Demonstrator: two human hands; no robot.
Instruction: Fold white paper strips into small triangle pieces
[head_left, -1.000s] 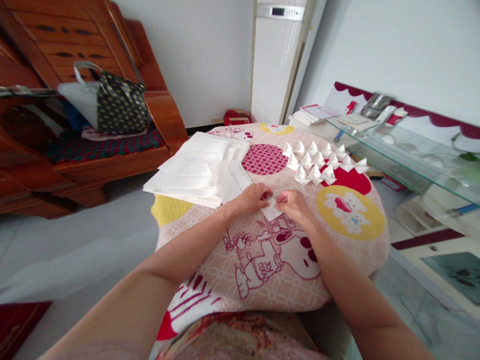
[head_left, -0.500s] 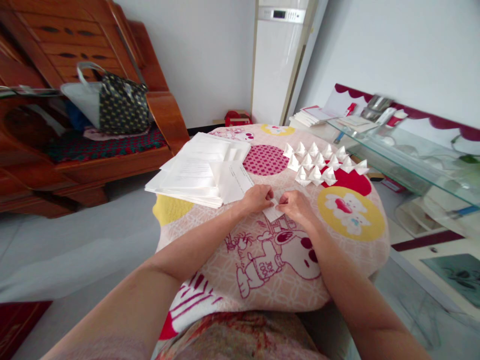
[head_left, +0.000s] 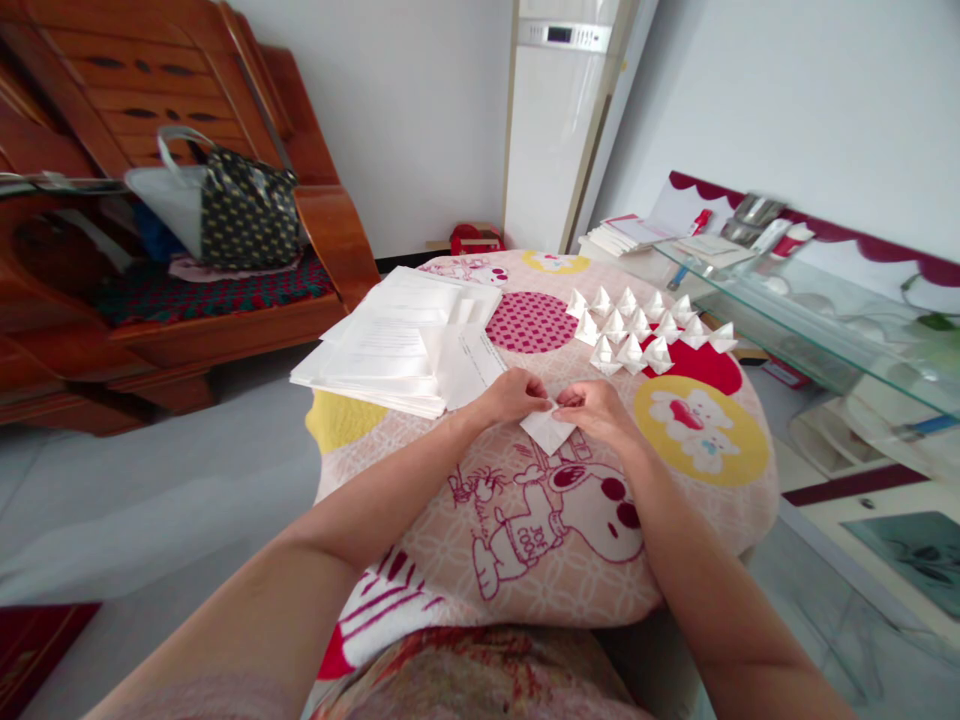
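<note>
A small folded piece of white paper (head_left: 548, 430) is pinched by both hands above the patterned cloth on the round table (head_left: 450, 530). My left hand (head_left: 519, 394) grips its upper left part, and my right hand (head_left: 592, 407) grips its upper right part. The fingertips nearly meet at the paper's top, and they hide its upper edge. Beyond my right hand stand several folded white paper boats (head_left: 631, 350) in rows. Left of my hands lies a stack of white sheets (head_left: 382, 345), some of them printed.
A glass shelf (head_left: 810, 320) with papers, a metal container (head_left: 754, 215) and other items stands at the right. On the wooden bench (head_left: 330, 220) at the left sits a dark patterned bag (head_left: 247, 210). Behind the table is a tall white appliance (head_left: 551, 130).
More of the paper now shows below my fingers, as a wider diamond shape. Both hands have stayed in nearly the same place.
</note>
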